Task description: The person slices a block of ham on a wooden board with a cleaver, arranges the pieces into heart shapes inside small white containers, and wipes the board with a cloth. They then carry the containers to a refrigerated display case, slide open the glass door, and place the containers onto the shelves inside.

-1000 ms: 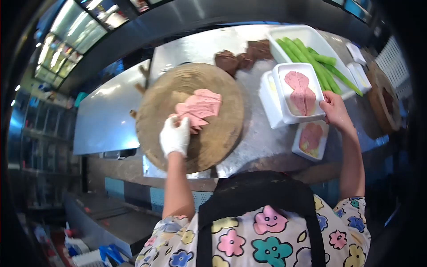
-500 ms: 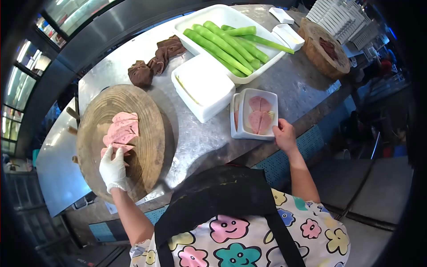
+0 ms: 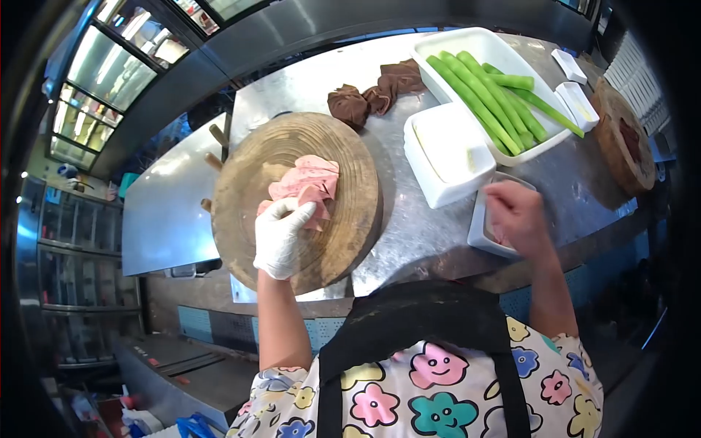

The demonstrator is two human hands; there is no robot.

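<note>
My left hand (image 3: 277, 237), in a white glove, pinches a pink slice of ham (image 3: 310, 196) between thumb and fingers. It is just above the near side of a pile of cut ham slices (image 3: 310, 172) on a round wooden chopping block (image 3: 350, 219). My bare right hand (image 3: 520, 217) is curled over a small white container (image 3: 478, 228) and covers most of it. A little pink ham shows inside beside the fingers. Whether those fingers hold anything is hidden.
Behind the small container stands a white tub (image 3: 437, 186). A large white tray (image 3: 467, 44) holds green stalks (image 3: 493, 98). A brown crumpled cloth (image 3: 380, 95) lies behind the block. Farther right are small white dishes (image 3: 577, 106) and another wooden block (image 3: 621, 139).
My right hand has left the small container's right rim and is now curled over its top. My left hand has lifted slightly with a ham slice. The view has shifted left.
</note>
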